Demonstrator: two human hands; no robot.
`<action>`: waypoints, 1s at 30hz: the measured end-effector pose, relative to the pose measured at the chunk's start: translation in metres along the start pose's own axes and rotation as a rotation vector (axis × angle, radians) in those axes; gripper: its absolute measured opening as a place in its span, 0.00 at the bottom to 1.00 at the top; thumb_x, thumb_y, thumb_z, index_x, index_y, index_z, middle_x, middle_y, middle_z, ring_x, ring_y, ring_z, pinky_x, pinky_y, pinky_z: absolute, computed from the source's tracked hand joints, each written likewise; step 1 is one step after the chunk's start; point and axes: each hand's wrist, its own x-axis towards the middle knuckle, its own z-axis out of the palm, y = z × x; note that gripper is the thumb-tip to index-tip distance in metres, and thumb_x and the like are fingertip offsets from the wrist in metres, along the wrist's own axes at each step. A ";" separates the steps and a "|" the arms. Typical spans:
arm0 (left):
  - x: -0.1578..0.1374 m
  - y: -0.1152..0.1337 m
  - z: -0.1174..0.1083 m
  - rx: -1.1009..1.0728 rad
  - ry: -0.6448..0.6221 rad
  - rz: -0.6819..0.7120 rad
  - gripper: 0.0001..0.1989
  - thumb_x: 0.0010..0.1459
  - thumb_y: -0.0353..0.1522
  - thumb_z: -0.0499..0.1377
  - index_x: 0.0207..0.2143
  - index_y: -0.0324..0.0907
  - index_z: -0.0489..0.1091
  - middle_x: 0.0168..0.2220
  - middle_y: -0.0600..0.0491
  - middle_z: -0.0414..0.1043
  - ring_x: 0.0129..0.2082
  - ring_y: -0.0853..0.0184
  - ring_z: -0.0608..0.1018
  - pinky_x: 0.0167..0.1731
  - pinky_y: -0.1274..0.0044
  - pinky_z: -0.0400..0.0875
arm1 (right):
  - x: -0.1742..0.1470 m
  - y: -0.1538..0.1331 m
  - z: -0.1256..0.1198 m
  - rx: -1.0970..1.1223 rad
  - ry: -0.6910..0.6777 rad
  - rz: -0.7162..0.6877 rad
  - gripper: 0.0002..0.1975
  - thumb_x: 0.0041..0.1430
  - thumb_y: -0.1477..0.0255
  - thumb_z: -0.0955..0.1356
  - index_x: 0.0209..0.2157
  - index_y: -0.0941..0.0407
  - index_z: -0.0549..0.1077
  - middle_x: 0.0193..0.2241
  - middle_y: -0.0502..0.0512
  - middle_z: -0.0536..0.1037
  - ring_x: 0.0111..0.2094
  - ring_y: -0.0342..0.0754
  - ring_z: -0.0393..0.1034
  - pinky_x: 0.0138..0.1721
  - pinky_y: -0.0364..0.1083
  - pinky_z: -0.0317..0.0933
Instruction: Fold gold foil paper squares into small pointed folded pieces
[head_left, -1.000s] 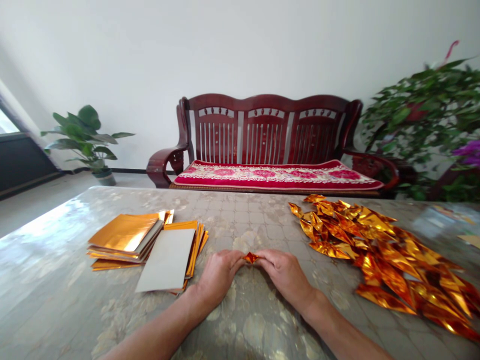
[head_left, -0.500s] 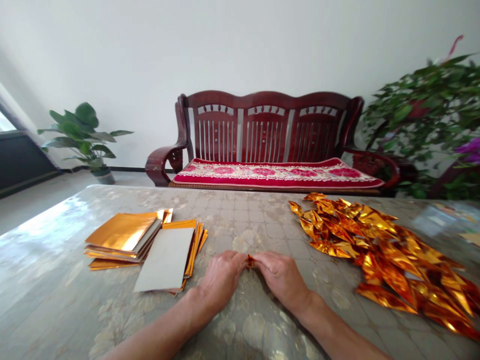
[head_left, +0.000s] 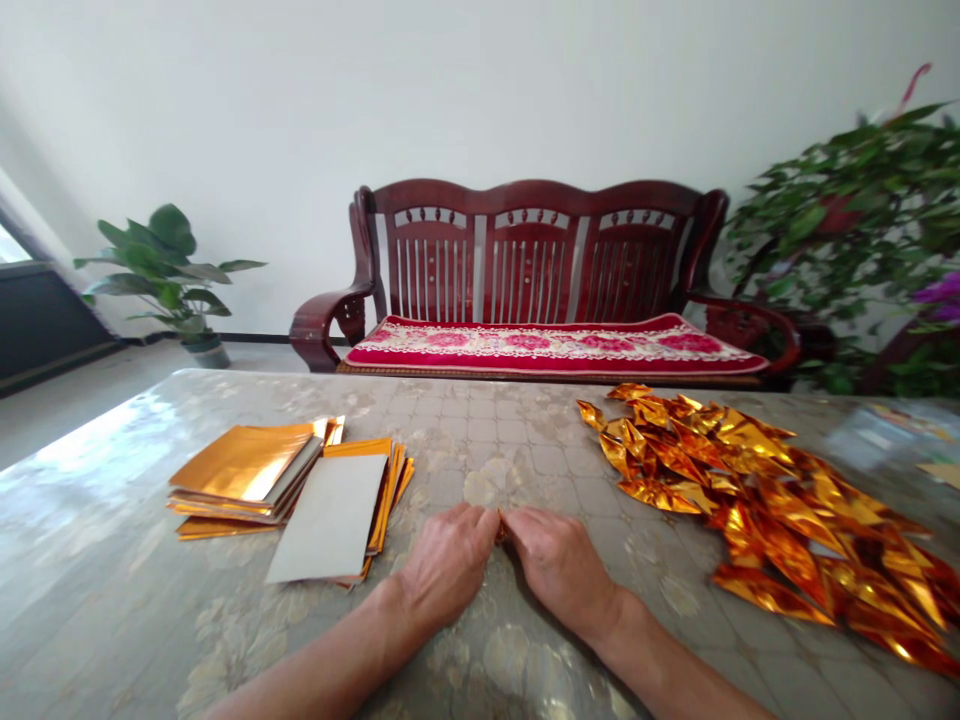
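My left hand [head_left: 451, 555] and my right hand [head_left: 556, 560] meet over the middle of the table, fingers closed. Pinched between them is a piece of gold foil paper [head_left: 500, 527]; only a small sliver shows, and the fingers hide the rest. Left of my hands lies a stack of foil paper sheets [head_left: 330, 520] with a grey sheet uppermost. Against it rests another stack [head_left: 240, 465] with its shiny gold side up. To the right is a heap of folded gold foil pieces [head_left: 750, 490], pointed at their ends.
A patterned cover lies over the table [head_left: 480, 420]. Clear plastic wrapping [head_left: 885, 435] sits at the far right. Behind the table stands a dark red wooden bench [head_left: 532, 260] with a red floral cushion. Potted plants [head_left: 172, 270] flank it on both sides.
My hands have drawn slightly closer together, and less of the foil paper shows between them. The stacks and the heap have stayed in place.
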 end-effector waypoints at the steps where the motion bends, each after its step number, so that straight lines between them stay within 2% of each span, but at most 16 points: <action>1: 0.000 0.001 0.000 0.007 -0.009 0.009 0.09 0.64 0.24 0.48 0.38 0.41 0.67 0.35 0.50 0.73 0.36 0.63 0.75 0.37 0.76 0.69 | 0.000 -0.001 0.000 -0.020 0.000 -0.011 0.11 0.62 0.81 0.62 0.31 0.56 0.72 0.27 0.52 0.78 0.31 0.46 0.73 0.34 0.41 0.61; 8: 0.000 0.009 0.003 0.051 -0.048 -0.022 0.10 0.61 0.21 0.49 0.37 0.41 0.66 0.35 0.49 0.73 0.37 0.63 0.76 0.37 0.75 0.70 | -0.002 -0.008 0.003 -0.107 0.068 -0.038 0.12 0.56 0.85 0.60 0.27 0.56 0.70 0.24 0.53 0.76 0.27 0.46 0.70 0.30 0.42 0.58; 12: 0.003 0.008 0.002 0.017 -0.013 -0.060 0.10 0.63 0.23 0.47 0.38 0.41 0.66 0.35 0.48 0.73 0.38 0.63 0.76 0.38 0.75 0.69 | 0.001 -0.004 0.004 -0.021 0.068 0.050 0.13 0.61 0.83 0.61 0.29 0.56 0.72 0.26 0.53 0.78 0.28 0.45 0.73 0.32 0.41 0.61; 18: 0.003 -0.001 -0.002 -0.143 0.040 -0.114 0.11 0.66 0.26 0.47 0.38 0.43 0.67 0.35 0.52 0.75 0.36 0.65 0.77 0.36 0.77 0.66 | 0.004 0.007 0.003 0.175 0.087 0.104 0.12 0.63 0.78 0.64 0.40 0.53 0.78 0.35 0.52 0.83 0.36 0.46 0.78 0.40 0.41 0.68; 24: 0.004 -0.003 -0.004 -0.158 0.017 -0.191 0.11 0.66 0.28 0.49 0.35 0.43 0.70 0.34 0.51 0.77 0.35 0.65 0.78 0.35 0.78 0.65 | 0.003 0.007 0.006 0.177 0.065 0.145 0.10 0.61 0.76 0.67 0.38 0.51 0.80 0.35 0.50 0.84 0.35 0.46 0.79 0.39 0.41 0.69; 30: 0.003 0.003 -0.003 -0.236 0.083 -0.218 0.13 0.67 0.30 0.48 0.32 0.43 0.70 0.32 0.51 0.77 0.33 0.66 0.78 0.33 0.78 0.64 | 0.004 0.002 0.009 0.189 0.120 0.203 0.11 0.60 0.78 0.66 0.37 0.50 0.80 0.33 0.50 0.84 0.33 0.46 0.79 0.36 0.41 0.68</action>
